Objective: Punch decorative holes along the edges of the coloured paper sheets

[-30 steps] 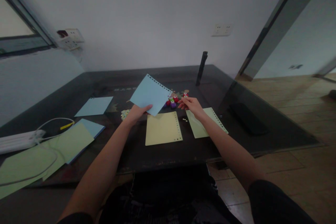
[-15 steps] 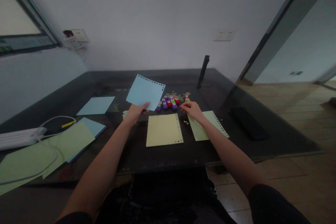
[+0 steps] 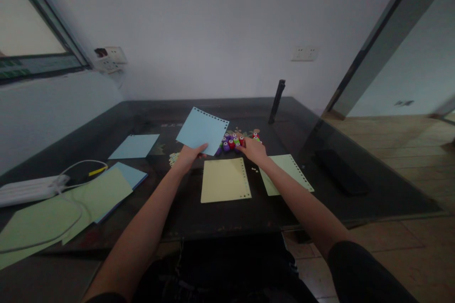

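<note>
My left hand [image 3: 189, 157] grips the lower edge of a light blue sheet [image 3: 202, 130], which is tilted up above the table and has punched holes along its far edge. My right hand [image 3: 254, 150] is at the right side of a cluster of small purple, red and green craft punches [image 3: 231, 144], its fingers curled together at the nearest ones. Its fingertips partly hide whatever is between them. The blue sheet covers the cluster's left edge. Nearer to me lies a yellow sheet [image 3: 224, 181] with holes down its right edge. A pale green punched sheet [image 3: 286, 174] is partly under my right forearm.
Small paper cut-outs [image 3: 173, 158] lie beside my left hand. Another blue sheet [image 3: 135, 146], stacked green sheets [image 3: 39, 213] and a white power strip [image 3: 31, 189] with a cable occupy the left. On the right are a black upright post [image 3: 277, 102] and a dark flat object [image 3: 339, 171].
My right hand has moved left and forward to the craft punches. The left hand still holds the blue sheet in much the same place, and the whole view has shifted slightly.
</note>
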### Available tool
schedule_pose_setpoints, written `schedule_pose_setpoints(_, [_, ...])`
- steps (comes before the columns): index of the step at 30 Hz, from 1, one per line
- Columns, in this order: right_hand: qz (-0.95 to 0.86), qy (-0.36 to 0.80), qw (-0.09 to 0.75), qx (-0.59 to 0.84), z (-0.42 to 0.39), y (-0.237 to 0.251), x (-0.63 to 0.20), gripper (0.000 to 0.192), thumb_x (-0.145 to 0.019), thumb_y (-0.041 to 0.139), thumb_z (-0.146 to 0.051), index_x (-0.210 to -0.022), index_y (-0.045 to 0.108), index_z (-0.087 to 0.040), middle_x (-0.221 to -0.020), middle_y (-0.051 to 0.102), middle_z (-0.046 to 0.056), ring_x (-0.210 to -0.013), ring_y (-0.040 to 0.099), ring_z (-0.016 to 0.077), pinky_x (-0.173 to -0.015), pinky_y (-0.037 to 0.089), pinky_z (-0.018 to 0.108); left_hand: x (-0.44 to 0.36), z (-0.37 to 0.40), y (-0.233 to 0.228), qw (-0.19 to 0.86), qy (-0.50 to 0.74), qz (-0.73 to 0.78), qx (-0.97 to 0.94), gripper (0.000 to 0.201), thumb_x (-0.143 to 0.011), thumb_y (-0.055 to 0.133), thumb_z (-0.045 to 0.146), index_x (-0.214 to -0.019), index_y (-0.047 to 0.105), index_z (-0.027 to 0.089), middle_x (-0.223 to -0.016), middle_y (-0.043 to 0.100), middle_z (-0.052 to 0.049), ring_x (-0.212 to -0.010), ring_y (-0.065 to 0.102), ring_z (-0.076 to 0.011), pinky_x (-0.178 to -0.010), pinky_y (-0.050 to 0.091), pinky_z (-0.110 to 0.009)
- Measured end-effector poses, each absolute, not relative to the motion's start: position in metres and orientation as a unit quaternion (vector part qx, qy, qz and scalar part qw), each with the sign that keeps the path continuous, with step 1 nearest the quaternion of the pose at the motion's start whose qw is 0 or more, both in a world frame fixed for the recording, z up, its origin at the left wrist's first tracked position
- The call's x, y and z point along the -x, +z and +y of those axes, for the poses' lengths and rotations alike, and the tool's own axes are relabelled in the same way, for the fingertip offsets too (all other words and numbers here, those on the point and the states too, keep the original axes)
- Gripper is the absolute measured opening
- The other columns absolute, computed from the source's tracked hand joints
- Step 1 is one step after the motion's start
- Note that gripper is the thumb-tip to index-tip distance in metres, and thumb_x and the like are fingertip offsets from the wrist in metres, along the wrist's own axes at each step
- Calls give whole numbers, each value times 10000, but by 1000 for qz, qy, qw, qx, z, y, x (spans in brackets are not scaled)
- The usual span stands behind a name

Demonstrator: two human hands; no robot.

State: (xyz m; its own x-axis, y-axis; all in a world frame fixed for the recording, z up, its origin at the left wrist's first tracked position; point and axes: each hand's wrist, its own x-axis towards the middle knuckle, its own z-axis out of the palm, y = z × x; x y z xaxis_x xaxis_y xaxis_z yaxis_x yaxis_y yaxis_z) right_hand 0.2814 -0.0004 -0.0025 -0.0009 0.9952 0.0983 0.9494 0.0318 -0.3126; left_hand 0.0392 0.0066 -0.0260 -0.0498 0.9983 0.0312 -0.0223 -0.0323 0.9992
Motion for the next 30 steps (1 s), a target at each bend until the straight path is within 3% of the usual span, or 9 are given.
schedule_pose_setpoints(6, [-708,47,135,691,4,-10,-270,515,-799,586,-546,-1119,577,-143,-1058,653,193,-974,626,302,-790,468,364,-47,0,-22,486,505,508,-500,348,-702,722,188,-1006,567,121,-932,689,-81,-512,588,-88,-437,454,-196])
schedule_pose_setpoints(12, [-715,31,128,687,5,-13,-268,382,-811,622,-405,-1072,598,-127,-1031,663,200,-978,628,302,-784,476,364,-53,-6,-22,476,472,524,-525,305,-691,738,236,-929,584,123,-828,696,-78,-507,589,-122,-459,463,-239])
schedule_pose_setpoints(16, [-722,70,179,664,3,-8,-280,298,-801,631,-363,-1010,627,-151,-1041,669,169,-989,628,288,-812,473,362,-59,-10,-23,469,445,521,-557,250,-700,723,277,-842,588,121,-713,679,-60,-485,576,-128,-450,430,-243])
schedule_pose_setpoints(18, [-714,128,236,647,-1,-6,-290,271,-764,670,-336,-970,631,-164,-992,683,128,-938,643,262,-793,483,351,-63,-15,-22,471,438,512,-569,262,-698,719,297,-834,589,115,-700,675,-59,-484,573,-127,-456,421,-242])
schedule_pose_setpoints(20, [-685,237,295,622,-10,-6,-302,260,-733,694,-293,-943,624,-157,-870,691,85,-766,666,217,-669,502,319,-68,-21,-19,479,432,501,-577,281,-690,720,315,-836,594,109,-704,675,-63,-490,572,-127,-465,417,-243])
schedule_pose_setpoints(22, [-637,381,345,574,-21,-8,-312,297,-714,707,-270,-963,614,-138,-779,682,61,-576,637,165,-505,468,268,-72,-28,-15,489,421,490,-586,289,-685,719,334,-818,598,108,-700,670,-66,-494,569,-130,-469,410,-246])
schedule_pose_setpoints(25, [-566,514,417,492,-37,-14,-323,375,-642,766,-242,-972,637,-120,-734,665,40,-482,581,107,-401,407,212,-79,-38,-10,498,402,475,-605,269,-692,708,351,-781,598,122,-663,656,-56,-494,556,-134,-471,396,-249])
schedule_pose_setpoints(28, [-497,569,468,459,-45,-22,-324,361,-594,798,-198,-919,659,-124,-731,653,27,-480,562,81,-428,464,205,-83,-44,-8,494,387,470,-621,220,-705,690,336,-746,598,141,-592,636,-41,-480,537,-137,-464,382,-247])
schedule_pose_setpoints(30, [-451,596,501,436,-46,-25,-323,368,-565,805,-143,-902,658,-140,-815,666,38,-578,615,101,-559,553,235,-85,-46,-6,484,377,474,-632,195,-705,685,324,-713,599,150,-558,628,-38,-469,522,-136,-458,377,-244])
